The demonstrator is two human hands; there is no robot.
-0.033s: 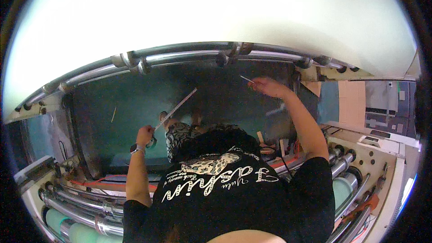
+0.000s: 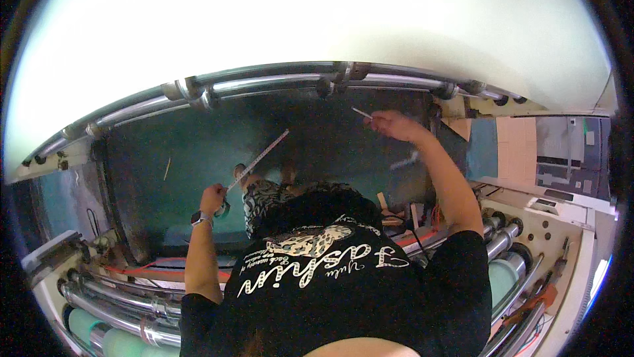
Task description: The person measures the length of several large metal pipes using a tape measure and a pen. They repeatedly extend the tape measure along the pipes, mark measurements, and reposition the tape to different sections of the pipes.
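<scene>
My left hand [image 2: 213, 198] is closed on one end of a ruler [image 2: 263, 155], a narrow white strip with markings that slants up and to the right over the floor. Below those fingers hangs a small green loop [image 2: 224, 210] that I cannot make out. Out to the right, my right hand [image 2: 394, 125] pinches a thin white stick [image 2: 361, 112], perhaps a pen; its tip points up and left toward the metal rollers. The two hands are well apart, and neither touches the machine.
Shiny metal rollers [image 2: 271, 82] run across in front, beneath a large white sheet [image 2: 317, 13]. More rollers [image 2: 125, 311] with green parts stand at the lower left, others [image 2: 505, 241] at the lower right. A thin yellowish strip [image 2: 167, 168] lies on the dark green floor [image 2: 191, 139]. Red cords [image 2: 142, 268] run low behind.
The white stick in my right hand has tilted, its tip now slightly higher. My left hand and the ruler have stayed put.
</scene>
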